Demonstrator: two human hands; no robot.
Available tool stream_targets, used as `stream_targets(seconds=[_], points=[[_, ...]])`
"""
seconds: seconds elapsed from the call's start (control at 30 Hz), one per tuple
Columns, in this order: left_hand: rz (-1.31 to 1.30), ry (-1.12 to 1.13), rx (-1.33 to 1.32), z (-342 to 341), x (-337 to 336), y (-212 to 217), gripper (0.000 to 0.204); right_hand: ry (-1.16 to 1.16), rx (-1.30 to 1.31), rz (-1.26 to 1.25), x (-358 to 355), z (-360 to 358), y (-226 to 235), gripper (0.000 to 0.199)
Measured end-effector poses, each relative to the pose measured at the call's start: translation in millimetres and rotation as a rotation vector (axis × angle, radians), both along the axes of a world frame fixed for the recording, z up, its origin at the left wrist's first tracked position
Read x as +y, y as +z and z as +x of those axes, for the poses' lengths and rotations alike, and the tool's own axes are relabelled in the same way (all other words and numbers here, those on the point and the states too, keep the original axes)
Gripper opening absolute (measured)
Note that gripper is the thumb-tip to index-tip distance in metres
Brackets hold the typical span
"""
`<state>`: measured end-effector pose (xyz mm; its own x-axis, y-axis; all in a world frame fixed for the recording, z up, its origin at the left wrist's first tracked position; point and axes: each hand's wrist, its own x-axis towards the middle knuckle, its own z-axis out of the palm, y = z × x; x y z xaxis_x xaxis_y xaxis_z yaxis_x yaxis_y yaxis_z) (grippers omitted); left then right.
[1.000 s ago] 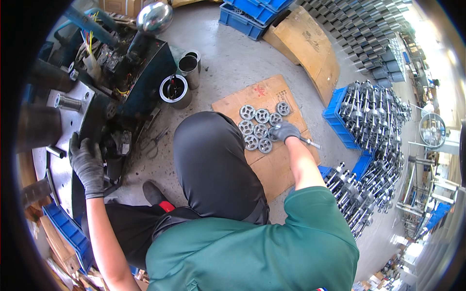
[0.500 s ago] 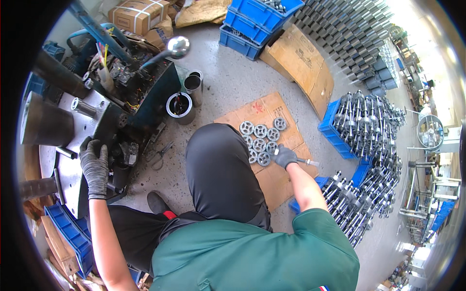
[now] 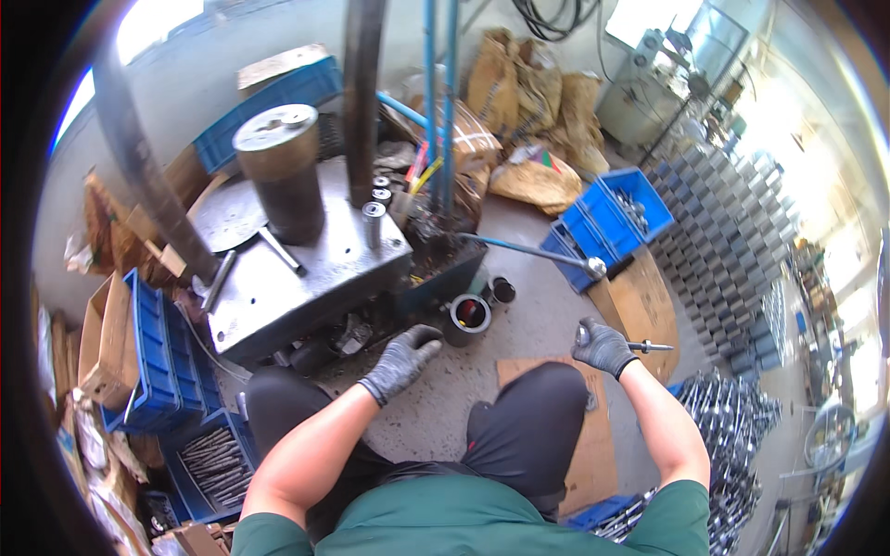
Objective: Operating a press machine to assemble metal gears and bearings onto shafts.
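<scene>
Now my right hand [image 3: 603, 346] has lifted off the cardboard, grip clenched on a metal shaft [image 3: 646, 347]; my left hand [image 3: 402, 361] has left the press [image 3: 306, 269], grip released, empty.

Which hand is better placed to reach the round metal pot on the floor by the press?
Left, probably. The left hand hovers open just beside the pot, with bare floor between them. The right hand is farther off, over the cardboard sheet, and already grips a thin metal rod.
</scene>
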<state>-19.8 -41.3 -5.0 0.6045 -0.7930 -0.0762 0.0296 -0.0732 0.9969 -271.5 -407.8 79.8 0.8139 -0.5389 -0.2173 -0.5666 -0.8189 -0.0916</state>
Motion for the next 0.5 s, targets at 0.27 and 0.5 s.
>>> stream_targets(seconds=[0.27,0.5], points=[[0.073,-0.147,0.672,29.0,17.8,29.6,0.067,0.727,0.098,0.28,182.1,162.1,57.3,0.056],[-0.27,-0.459,0.993,8.2,49.0,84.9,0.081,1.442,0.055,0.029,291.8,160.3,120.2,0.056]])
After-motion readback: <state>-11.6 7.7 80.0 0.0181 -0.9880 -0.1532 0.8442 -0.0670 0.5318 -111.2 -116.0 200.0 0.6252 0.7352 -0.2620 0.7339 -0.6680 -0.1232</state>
